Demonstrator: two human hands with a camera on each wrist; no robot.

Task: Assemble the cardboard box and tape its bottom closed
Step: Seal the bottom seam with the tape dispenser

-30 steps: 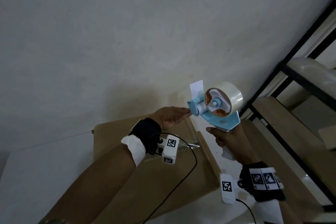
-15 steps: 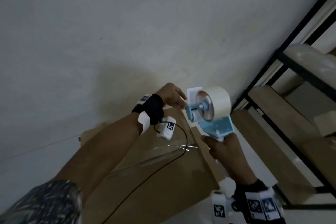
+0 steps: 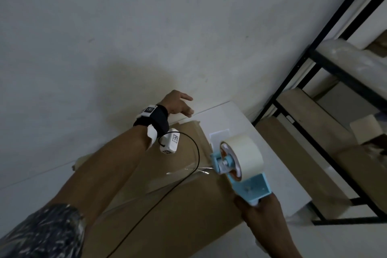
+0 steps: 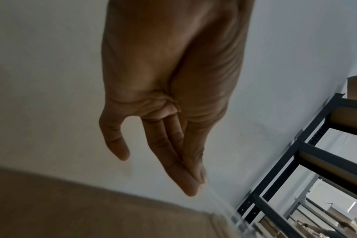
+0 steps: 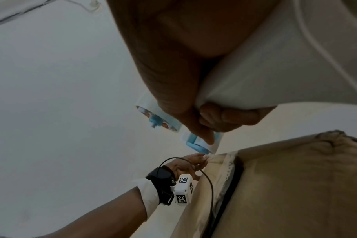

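Note:
The brown cardboard box point(image 3: 167, 211) lies on a white table point(image 3: 230, 115), with a strip of clear tape point(image 3: 182, 174) along its top. My right hand point(image 3: 259, 213) grips the white handle point(image 5: 265, 72) of a blue tape dispenser point(image 3: 249, 186), which carries a cream tape roll point(image 3: 245, 157) just above the box's right edge. My left hand point(image 3: 178, 103) reaches over the far end of the box by the wall. Its fingers point(image 4: 173, 153) are straight and together, and I see nothing held in them.
A grey wall rises right behind the table. A black metal shelf frame point(image 3: 322, 33) with brown boards and cartons stands to the right. A black cable point(image 3: 194, 165) hangs from my left wrist across the box.
My left hand has let go of the dispenser's front and moved away toward the wall. My right hand has brought the dispenser down and nearer, beside the box.

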